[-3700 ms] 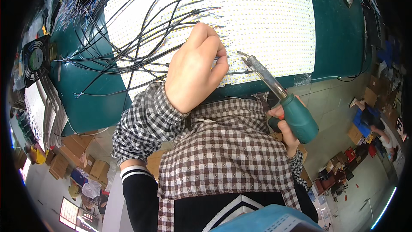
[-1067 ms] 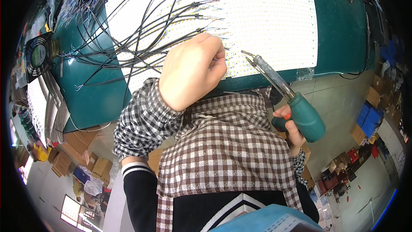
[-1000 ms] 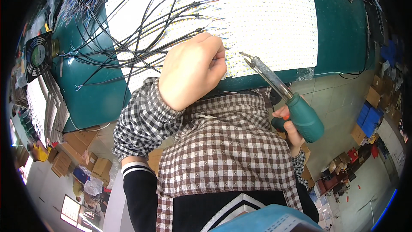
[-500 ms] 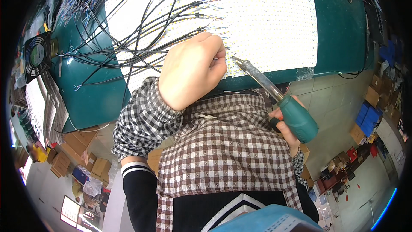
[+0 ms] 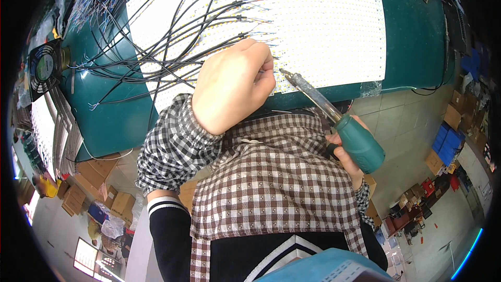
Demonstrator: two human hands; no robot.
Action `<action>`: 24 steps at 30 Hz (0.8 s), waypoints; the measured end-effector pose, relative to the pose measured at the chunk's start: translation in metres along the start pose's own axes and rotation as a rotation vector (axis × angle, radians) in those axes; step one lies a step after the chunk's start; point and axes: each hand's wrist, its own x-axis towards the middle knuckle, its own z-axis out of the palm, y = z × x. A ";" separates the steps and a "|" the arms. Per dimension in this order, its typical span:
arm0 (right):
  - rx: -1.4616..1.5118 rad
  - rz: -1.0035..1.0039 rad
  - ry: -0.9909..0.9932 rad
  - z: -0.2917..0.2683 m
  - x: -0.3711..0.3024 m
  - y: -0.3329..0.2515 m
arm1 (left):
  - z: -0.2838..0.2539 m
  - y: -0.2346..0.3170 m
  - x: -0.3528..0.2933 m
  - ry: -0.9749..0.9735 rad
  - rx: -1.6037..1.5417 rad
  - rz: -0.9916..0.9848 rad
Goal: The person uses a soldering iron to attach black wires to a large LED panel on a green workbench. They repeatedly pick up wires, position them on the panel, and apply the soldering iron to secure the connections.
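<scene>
A white LED panel (image 5: 334, 26) dotted with rows of small yellow squares lies on the green table. Over its left part run several black cables (image 5: 172, 39), their thin coloured wire ends pointing to the panel's middle. My left hand (image 5: 235, 83) rests at the panel's near edge, thumb and forefinger pinched together on a cable whose tip is mostly hidden by the fingers. My right hand (image 5: 348, 151) is wrapped round the green handle of a soldering iron (image 5: 360, 143). The iron slants up to the left, and its tip is close by the left fingertips, just over the panel.
A small black fan (image 5: 44, 68) stands at the table's left edge, above a stack of white sheets (image 5: 55, 130). More loose wires (image 5: 104, 0) are heaped at the far left. Clear tape (image 5: 371, 89) holds the panel's near right corner. Cardboard boxes (image 5: 122, 206) sit on the floor.
The soldering iron has shifted slightly to the left, its tip now nearer the left fingertips. The left hand has stayed almost still.
</scene>
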 end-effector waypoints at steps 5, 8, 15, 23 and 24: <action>0.083 0.040 0.031 0.004 0.004 -0.009 | 0.001 -0.001 0.000 0.008 0.002 0.008; 0.106 0.029 0.013 0.002 0.005 -0.007 | 0.001 0.000 0.000 0.009 -0.005 0.003; 0.162 0.062 0.052 0.005 0.009 -0.014 | -0.001 -0.004 -0.003 -0.014 -0.106 -0.006; 0.190 0.102 0.083 0.006 0.007 -0.013 | -0.003 -0.005 -0.002 -0.052 -0.114 0.000; 0.181 0.102 0.062 0.006 0.008 -0.014 | -0.003 -0.005 -0.002 -0.054 -0.125 0.001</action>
